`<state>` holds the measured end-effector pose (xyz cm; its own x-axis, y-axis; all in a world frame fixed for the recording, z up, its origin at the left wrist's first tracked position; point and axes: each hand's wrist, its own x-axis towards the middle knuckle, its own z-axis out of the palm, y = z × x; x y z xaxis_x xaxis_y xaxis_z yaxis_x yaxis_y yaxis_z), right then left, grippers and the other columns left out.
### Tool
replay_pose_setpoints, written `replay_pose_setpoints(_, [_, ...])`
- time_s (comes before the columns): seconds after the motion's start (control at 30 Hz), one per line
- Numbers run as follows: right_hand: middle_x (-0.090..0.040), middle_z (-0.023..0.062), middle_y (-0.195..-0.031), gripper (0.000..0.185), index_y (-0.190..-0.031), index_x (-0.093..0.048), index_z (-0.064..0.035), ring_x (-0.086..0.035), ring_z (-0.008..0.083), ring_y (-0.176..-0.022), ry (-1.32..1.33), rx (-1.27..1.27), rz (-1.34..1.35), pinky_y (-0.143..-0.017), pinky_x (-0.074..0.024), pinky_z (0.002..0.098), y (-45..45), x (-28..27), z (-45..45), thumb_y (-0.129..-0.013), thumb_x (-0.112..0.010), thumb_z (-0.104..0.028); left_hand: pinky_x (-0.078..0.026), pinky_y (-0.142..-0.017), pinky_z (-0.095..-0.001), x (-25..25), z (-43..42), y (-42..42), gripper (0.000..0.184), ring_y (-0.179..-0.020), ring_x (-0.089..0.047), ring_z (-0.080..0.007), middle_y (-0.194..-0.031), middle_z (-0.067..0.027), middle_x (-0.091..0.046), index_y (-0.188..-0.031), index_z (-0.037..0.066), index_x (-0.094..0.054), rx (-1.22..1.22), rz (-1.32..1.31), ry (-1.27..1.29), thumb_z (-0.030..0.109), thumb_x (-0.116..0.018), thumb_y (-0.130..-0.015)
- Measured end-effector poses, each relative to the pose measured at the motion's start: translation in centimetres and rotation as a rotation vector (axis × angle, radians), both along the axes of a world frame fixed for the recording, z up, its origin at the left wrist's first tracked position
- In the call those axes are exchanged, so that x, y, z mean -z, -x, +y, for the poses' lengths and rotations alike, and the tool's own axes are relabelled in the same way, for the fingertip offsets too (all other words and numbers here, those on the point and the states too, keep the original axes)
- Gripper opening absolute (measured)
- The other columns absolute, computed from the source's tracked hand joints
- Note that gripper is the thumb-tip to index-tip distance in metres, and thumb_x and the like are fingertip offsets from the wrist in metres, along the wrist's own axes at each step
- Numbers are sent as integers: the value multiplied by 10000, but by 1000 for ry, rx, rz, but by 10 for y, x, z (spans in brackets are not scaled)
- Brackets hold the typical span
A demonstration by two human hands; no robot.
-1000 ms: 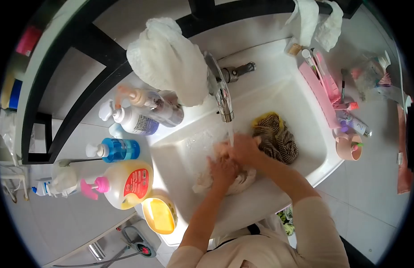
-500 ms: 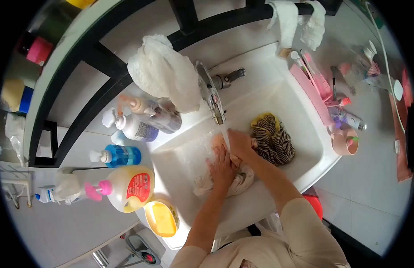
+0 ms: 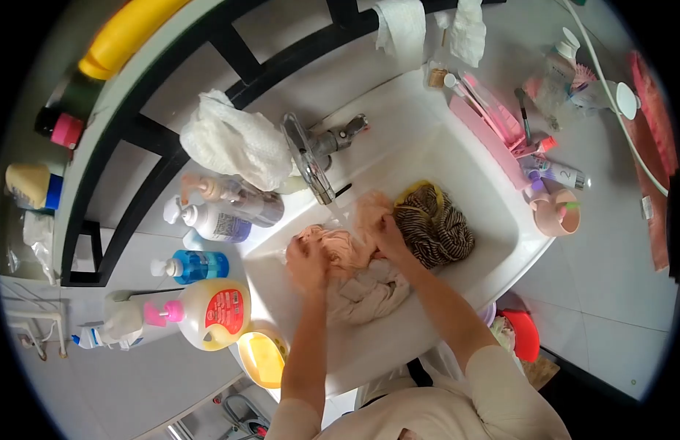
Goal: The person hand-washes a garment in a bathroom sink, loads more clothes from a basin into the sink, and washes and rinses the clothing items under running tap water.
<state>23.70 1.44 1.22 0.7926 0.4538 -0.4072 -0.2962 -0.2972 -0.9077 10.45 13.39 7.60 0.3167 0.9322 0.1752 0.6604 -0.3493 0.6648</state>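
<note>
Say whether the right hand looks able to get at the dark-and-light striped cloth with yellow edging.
Likely yes: the right hand holds peach fabric but is close beside the striped cloth, with nothing apparent between.

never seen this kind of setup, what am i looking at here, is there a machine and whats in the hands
No machine here: these are a person's two bare hands, seen by a camera worn on the head that looks forward and down. That is why the arms rise from the bottom edge.

They work over a white sink, near a metal tap. The right hand grips a peach cloth; the left hand touches it too, though how firmly is hard to tell. In the sink also lie a cream cloth and a striped cloth.

On the picture's left are a blue bottle and yellow soap in a dish.
</note>
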Motion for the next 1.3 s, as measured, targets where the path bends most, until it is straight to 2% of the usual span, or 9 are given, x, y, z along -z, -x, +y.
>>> replay_pose_setpoints(0.1, [-552, 111, -1144, 491, -1220, -456, 21, -541, 212, -1038, -275, -2, 340, -848, -445, 312, -7, 21, 6, -897, -519, -343, -475, -704, -347, 53, -20, -52, 278, -806, -597, -247, -910, -107, -624, -1001, 91, -618, 212, -203, 414, 187, -653, -743])
replay_pose_setpoints(0.17, [-573, 90, -1102, 482, -1224, -476, 2, -551, 191, -1000, -663, -73, 810, -829, -454, 304, -24, 17, -13, -892, -527, -344, -481, -674, -347, -22, -73, -82, 244, -752, -608, -235, -830, -83, -631, -947, 70, -617, 181, -212, 833, 163, -667, -727])
replay_pose_setpoints(0.27, [-589, 74, -1050, 476, -1223, -497, -20, -558, 168, -949, -944, 3, 888, -802, -460, 288, -14, 12, -21, -878, -548, -344, -482, -636, -330, -24, -109, -84, 170, -720, -603, -197, -833, -69, -634, -894, 66, -608, 508, -163, 7, 169, -646, -765])
replay_pose_setpoints(0.4, [-598, 61, -985, 472, -1215, -513, -39, -557, 151, -871, -258, 74, 563, -762, -466, 271, -14, -53, -5, -863, -568, -349, -483, -693, -353, 28, -38, -50, 143, -739, -598, -260, -827, -88, -614, -879, 63, -598, 111, -258, 375, 180, -621, -799])
replay_pose_setpoints(0.57, [-486, 161, -1238, 608, -1325, -377, -26, -488, 268, -1113, 128, -216, -166, -917, -413, 375, -10, -78, -9, -849, -582, -344, -413, -893, -431, 1, 26, 20, 383, -1095, -492, -341, -1189, -121, -526, -1179, 126, -544, 56, 97, -107, 294, -579, -836])
replay_pose_setpoints(0.73, [-208, 206, -1440, 741, -1410, -277, -148, -189, 447, -1310, 503, -651, -925, -1038, -222, 560, 21, -62, -10, -814, -548, -497, -197, -997, -628, 4, -21, 20, 533, -1310, -245, -412, -1420, -153, -315, -1330, 187, -413, 526, 562, -320, 370, -525, -842])
replay_pose_setpoints(1.07, [-329, 168, -1380, 701, -1272, -446, -9, -258, 400, -1285, 350, -640, -1139, -985, -291, 556, 3, -36, -1, -763, -613, -462, -4, -1033, -649, 39, -7, 1, 586, -1353, -161, -366, -1446, -123, -291, -1350, 195, -401, 594, 598, -133, 429, -513, -825])
replay_pose_setpoints(1.17, [-419, 142, -1314, 551, -1216, -520, -60, -347, 355, -1243, 313, -601, -1054, -956, -348, 495, 11, -28, -2, -763, -631, -354, -173, -1052, -566, 17, -13, 10, 522, -1298, -283, -321, -1423, -130, -324, -1305, 132, -453, 627, 543, -13, 347, -551, -840])
replay_pose_setpoints(1.3, [-570, 117, -1102, 371, -1094, -598, -63, -519, 247, -1005, 266, -652, -660, -817, -441, 358, 9, -34, -9, -750, -629, -199, -462, -789, -248, 33, -27, 26, 421, -1008, -525, -170, -1234, -133, -483, -1197, -27, -485, 290, -581, 685, 175, -592, -843])
